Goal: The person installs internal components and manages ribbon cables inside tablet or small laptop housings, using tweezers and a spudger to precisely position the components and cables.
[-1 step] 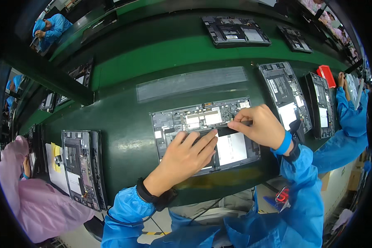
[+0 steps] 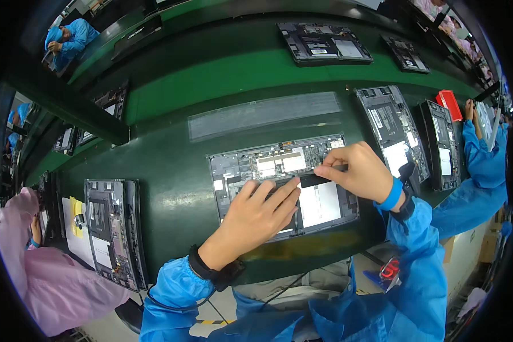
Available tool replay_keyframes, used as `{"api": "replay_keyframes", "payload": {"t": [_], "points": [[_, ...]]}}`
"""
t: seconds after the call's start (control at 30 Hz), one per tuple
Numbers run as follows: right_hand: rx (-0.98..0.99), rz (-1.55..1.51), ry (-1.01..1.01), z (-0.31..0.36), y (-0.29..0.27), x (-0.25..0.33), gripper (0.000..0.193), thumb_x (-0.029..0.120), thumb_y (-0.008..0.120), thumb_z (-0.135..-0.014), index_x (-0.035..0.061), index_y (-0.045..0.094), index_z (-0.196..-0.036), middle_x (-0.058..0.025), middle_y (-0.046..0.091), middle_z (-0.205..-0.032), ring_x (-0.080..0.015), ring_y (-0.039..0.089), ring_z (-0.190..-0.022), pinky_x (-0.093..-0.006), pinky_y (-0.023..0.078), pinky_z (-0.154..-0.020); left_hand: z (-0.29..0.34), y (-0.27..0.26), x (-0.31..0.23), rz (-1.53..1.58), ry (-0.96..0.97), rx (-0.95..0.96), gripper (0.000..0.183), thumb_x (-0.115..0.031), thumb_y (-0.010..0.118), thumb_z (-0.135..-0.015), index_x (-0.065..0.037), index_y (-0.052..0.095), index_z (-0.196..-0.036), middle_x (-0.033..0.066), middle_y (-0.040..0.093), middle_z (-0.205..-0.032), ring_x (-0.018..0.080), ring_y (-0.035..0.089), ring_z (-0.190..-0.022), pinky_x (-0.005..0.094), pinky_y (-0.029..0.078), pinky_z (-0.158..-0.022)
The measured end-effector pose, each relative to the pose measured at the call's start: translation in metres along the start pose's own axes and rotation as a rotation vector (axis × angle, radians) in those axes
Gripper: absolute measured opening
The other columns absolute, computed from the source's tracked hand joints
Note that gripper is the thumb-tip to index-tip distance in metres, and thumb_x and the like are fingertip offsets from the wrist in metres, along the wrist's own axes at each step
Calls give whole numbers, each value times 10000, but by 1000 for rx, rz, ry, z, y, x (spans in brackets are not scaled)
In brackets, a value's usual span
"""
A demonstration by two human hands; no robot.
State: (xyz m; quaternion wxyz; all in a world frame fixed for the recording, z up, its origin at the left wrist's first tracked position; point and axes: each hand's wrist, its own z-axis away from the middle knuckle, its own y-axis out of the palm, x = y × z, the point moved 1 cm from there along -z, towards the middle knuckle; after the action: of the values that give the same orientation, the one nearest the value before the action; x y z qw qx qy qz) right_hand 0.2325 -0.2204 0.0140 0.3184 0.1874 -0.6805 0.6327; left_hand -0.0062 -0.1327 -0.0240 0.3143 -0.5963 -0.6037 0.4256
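In front of me an opened laptop base (image 2: 228,165) lies flat, its circuit board (image 2: 293,161) along the far side and a dark battery with a white label (image 2: 320,204) on the near side. My left hand (image 2: 256,214) rests on the battery area, fingers stretched out and covering part of it. Thumb and fingertips of my right hand (image 2: 362,171) are pinched together at the board's near edge, right of the middle. Whatever they hold is too small and hidden to make out. A blue band (image 2: 391,195) circles my right wrist.
More opened laptop bases stand at the right (image 2: 393,128), at the left in a stack (image 2: 111,228), and on the far shelf (image 2: 325,45). A clear strip (image 2: 262,115) lies beyond my work. A red bin (image 2: 450,105) sits far right. Co-workers' sleeves (image 2: 51,273) flank both sides.
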Motion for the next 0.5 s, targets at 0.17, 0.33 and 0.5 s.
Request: {"api": "replay_keyframes", "payload": {"t": [0.17,0.33,0.5], "points": [[135,10,44,-10,-1,6,319,283,812,-906,-28,783,-836,-189,690,-664,-319,665,-582,-391,496,-582,3,1,0,6,4,-24,351,-213,799,-842,-97,745,-1168,-22,676,-1353,195,553,-930,337,452,-805],[172,-34,47,-16,2,5,334,286,801,-918,-39,781,-845,-197,693,-670,-296,667,-582,-384,499,-588,5,2,2,25,2,-38,342,-217,798,-846,-93,749,-1160,-20,678,-1351,198,554,-930,340,453,-806],[161,-62,49,-16,4,3,331,279,797,-924,-43,779,-850,-197,699,-678,-287,666,-584,-378,503,-592,4,2,3,17,6,-32,335,-216,797,-849,-92,753,-1156,-20,684,-1339,192,557,-926,339,455,-803]]}}
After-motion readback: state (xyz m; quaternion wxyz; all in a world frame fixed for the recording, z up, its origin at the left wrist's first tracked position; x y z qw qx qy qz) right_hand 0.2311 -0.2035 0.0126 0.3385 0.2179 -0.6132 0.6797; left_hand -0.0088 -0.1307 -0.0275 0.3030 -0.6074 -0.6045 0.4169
